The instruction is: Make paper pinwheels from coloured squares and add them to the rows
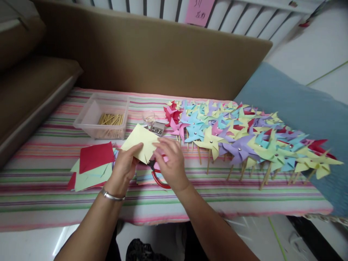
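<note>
Left fingers (137,148) pinch the yellow paper (140,136), right fingers (166,145) its right corner; light, even pressure should best avoid creases

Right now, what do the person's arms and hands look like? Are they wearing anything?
The left forearm and right forearm are bare, with no sleeves in view. The left hand and right hand have no gloves. A slim, shiny, silver-coloured bangle curves round the left wrist; the right wrist shows nothing like it.
</note>
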Demonstrator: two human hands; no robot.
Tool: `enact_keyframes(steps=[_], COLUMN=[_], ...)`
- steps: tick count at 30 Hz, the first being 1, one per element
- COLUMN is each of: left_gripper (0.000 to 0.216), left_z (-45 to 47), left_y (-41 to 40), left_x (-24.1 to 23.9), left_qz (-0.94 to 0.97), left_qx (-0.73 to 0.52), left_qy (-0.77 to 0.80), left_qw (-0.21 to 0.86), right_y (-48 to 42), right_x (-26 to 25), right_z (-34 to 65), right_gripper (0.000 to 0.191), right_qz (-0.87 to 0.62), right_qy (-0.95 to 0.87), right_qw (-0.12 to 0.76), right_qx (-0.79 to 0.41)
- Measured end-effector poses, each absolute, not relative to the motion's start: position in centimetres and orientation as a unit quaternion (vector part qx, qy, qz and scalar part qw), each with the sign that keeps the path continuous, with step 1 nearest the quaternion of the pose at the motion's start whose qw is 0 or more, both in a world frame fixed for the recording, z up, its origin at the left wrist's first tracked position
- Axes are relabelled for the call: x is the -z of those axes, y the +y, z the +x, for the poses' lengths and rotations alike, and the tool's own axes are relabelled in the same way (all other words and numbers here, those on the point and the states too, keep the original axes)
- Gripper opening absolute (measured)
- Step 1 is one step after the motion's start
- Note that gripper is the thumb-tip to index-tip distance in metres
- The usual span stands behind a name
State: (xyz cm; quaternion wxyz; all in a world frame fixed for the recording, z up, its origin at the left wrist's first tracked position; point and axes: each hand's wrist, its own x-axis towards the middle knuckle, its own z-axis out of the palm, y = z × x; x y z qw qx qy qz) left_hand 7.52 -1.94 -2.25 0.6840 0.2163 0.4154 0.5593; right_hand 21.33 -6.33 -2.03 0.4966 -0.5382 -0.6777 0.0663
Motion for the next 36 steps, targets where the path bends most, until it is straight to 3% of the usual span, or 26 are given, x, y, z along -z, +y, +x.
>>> enact_keyframes(steps=[4, 7, 13, 36], left_gripper=[0.047, 0.046, 0.042, 0.034], left_z=[7.6, 7.7, 7.6, 8.9], left_y=[-1.8, -1.8, -1.9, -3.2], left_x=[2.6, 2.7, 3.0, 2.8], left_qz=[0.198, 0.192, 0.205, 0.304], left_qx=[-0.569, -0.571, -0.564, -0.513], left_qy=[0.393, 0.390, 0.395, 0.427], left_qw=[0.695, 0.697, 0.696, 0.679], right_y=[-6.7, -6.6, -6.6, -5.6], right_x=[2.7, 3.1, 3.2, 2.5], right_z=[20.3, 20.2, 20.0, 21.1], right_gripper=[0.027, 0.027, 0.013, 0.006], right_qz=[-0.506, -0.506, -0.496, -0.564], right_qy=[-0.756, -0.764, -0.759, -0.660], right_qw=[0.413, 0.398, 0.421, 0.483], right_qx=[-0.038, -0.027, -0.025, -0.116])
